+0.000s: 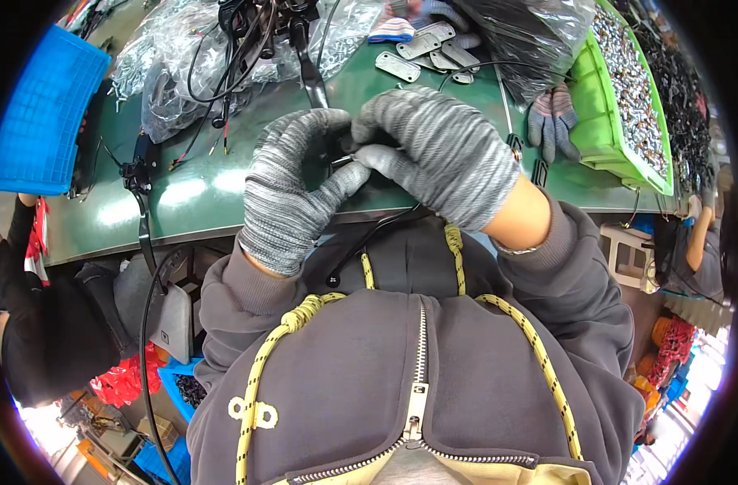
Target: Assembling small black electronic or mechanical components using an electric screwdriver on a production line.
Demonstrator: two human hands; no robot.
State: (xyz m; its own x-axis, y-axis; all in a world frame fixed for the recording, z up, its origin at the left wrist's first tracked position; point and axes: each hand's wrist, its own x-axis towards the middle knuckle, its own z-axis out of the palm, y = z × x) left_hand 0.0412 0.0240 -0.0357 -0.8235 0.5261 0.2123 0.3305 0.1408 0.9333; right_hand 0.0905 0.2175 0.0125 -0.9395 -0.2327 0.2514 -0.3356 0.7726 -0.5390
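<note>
My left hand (292, 186), in a grey striped knit glove, is curled with thumb and fingertips closed at a small dark part (341, 160) at the front edge of the green table (199, 214). From the other side my right hand (437, 153), gloved alike, pinches at the same part. Most of it is hidden by the fingers, so its kind cannot be told; a bit of shiny metal shows. A black bar (311, 77) reaches down from the far side toward my hands. Below them, a black cable (369, 234) with a round end hangs over my lap.
Clear bags of screws (167, 89) and black cable assemblies (243, 40) lie at the back. Metal plates (433, 48), spare gloves (553, 125) and a green crate (619, 105) of small metal parts are right. A blue crate (46, 113) and a black lever assembly (138, 174) are left; people sit at both sides.
</note>
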